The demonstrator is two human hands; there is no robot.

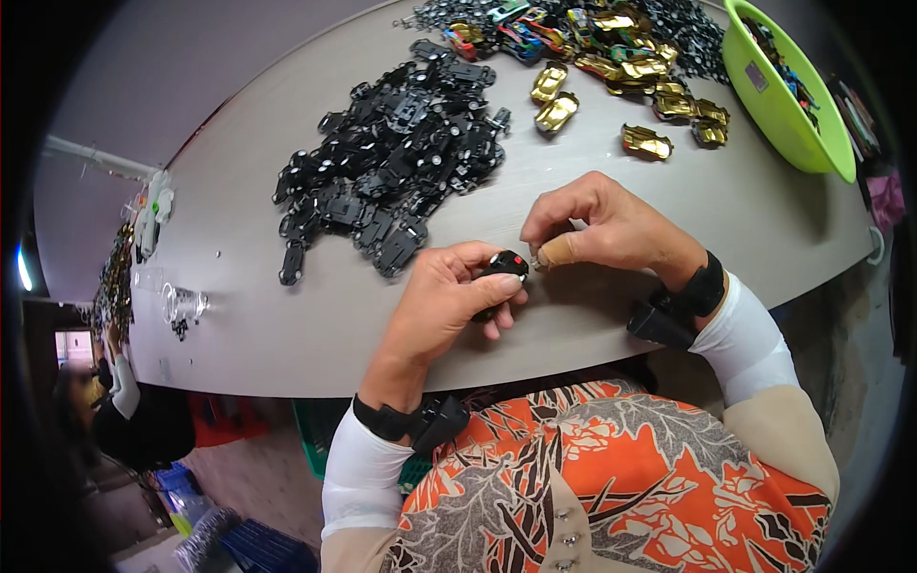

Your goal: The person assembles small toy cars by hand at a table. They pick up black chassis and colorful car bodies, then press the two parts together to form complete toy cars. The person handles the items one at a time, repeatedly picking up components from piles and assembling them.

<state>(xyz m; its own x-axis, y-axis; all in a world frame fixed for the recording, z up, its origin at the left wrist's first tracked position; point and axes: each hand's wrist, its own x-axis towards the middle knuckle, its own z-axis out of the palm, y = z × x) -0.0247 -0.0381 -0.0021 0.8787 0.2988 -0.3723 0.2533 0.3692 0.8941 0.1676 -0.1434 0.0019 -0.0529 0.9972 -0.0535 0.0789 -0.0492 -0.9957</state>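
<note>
Near the table's front edge, my left hand (430, 296) is closed around a small black toy car part (507, 262) with a red spot on its end. Just to its right, my right hand (616, 229) makes a pinch close to the part's end. Something small and shiny shows at those fingertips, too small to name. A tan wrap covers the right thumb. Beyond my hands spreads a heap of black toy car chassis (411, 143), some with wheels. Gold toy car bodies (647, 142) lie farther off to the right.
A lime-green basin (836, 158) holding more pieces stands at the far right. Multicoloured car bodies (521, 40) and small wheel parts (697, 38) are heaped at the back. A clear plastic cup (183, 304) lies at the left; beyond it a person works by another heap.
</note>
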